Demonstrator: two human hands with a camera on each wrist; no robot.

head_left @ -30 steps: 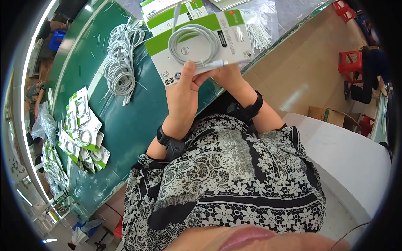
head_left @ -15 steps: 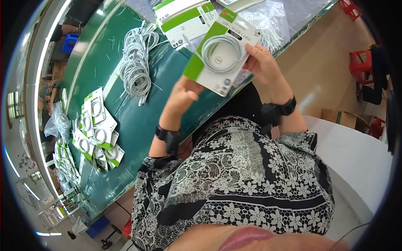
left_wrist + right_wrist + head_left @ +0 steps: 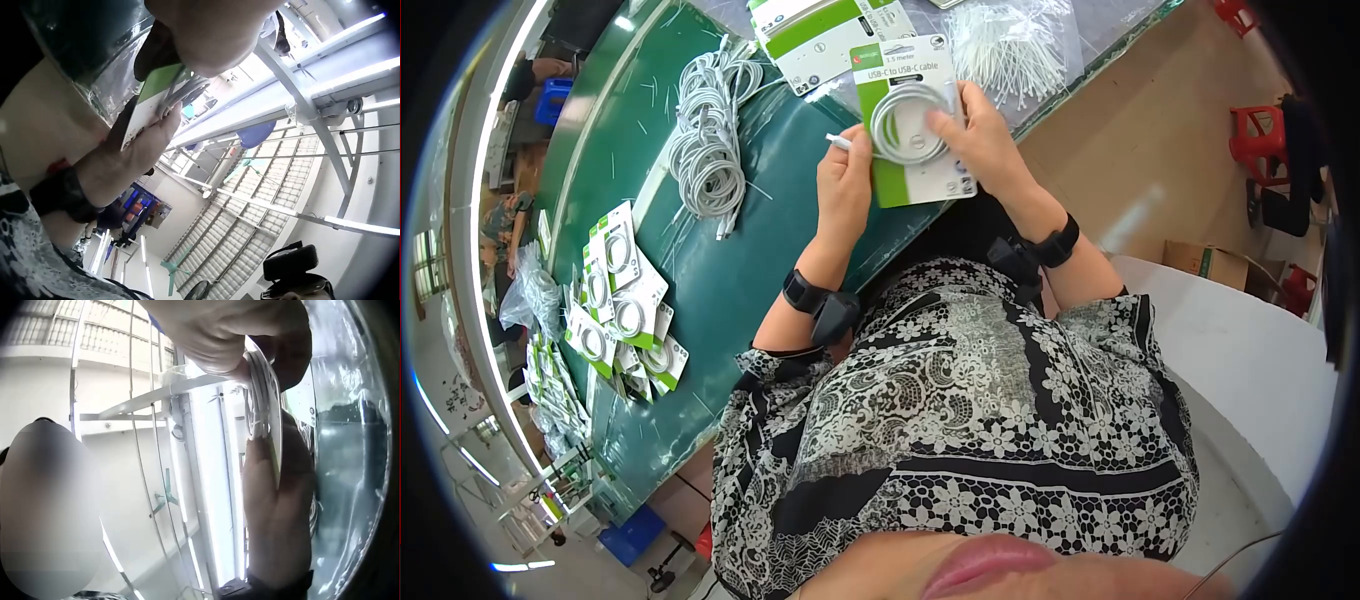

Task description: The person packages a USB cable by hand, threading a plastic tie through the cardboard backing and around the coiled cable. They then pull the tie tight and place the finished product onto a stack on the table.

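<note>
A white and green card [image 3: 892, 187] with a coiled white cable [image 3: 910, 123] on its front is held upright above the table edge. My right hand [image 3: 990, 145] grips the card's right side, its thumb on the coil and the fingers behind. At the card's left edge my left hand [image 3: 845, 185] pinches it, and a white connector [image 3: 838, 142] sticks out past the thumb. In the right wrist view the coil [image 3: 256, 394] lies against the card, between both hands. The left wrist view shows the card [image 3: 147, 106] edge-on.
Bundled cables [image 3: 710, 150] lie on the green table [image 3: 740, 270]. Flat cards [image 3: 820, 45] and a heap of thin white ties [image 3: 1010, 55] are at the back. Carded cables [image 3: 628, 318] are piled at the left. A red stool [image 3: 1260, 145] stands on the floor.
The card has turned more upright and shifted left since half a second ago. My left hand has come up to its left edge, and my right thumb has moved onto the coil.
</note>
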